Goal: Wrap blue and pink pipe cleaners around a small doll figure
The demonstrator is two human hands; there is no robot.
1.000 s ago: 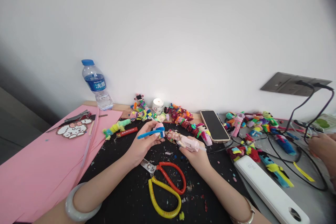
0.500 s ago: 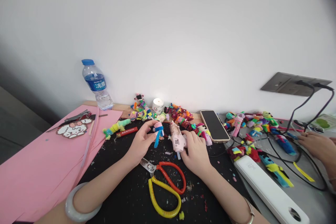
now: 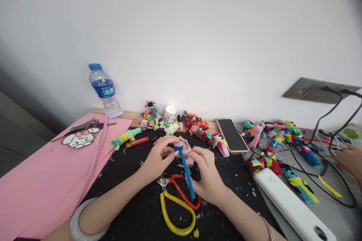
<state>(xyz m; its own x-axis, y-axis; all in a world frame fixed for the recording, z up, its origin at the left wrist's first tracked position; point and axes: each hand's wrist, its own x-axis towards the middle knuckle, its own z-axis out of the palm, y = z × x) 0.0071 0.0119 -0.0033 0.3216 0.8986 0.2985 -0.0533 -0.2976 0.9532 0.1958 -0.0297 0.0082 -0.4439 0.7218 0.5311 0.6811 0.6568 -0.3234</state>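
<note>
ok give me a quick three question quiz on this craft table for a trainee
1. True or false: the clear plastic water bottle with the blue cap stands upright.
2. Which hand pinches the coiled top of the blue fuzzy pipe cleaner?
3. The dark smartphone lies: A) face up by the wall, B) under the scissors, C) on the pink paper.

Key: 1 true. 2 the left hand; the right hand steadies it lower down, above the red and yellow handled scissors. 3 A.

Both hands, left hand [image 3: 157, 160] and right hand [image 3: 207, 175], on a blue pipe cleaner [image 3: 187, 169] above scissors [image 3: 178, 199].
</note>
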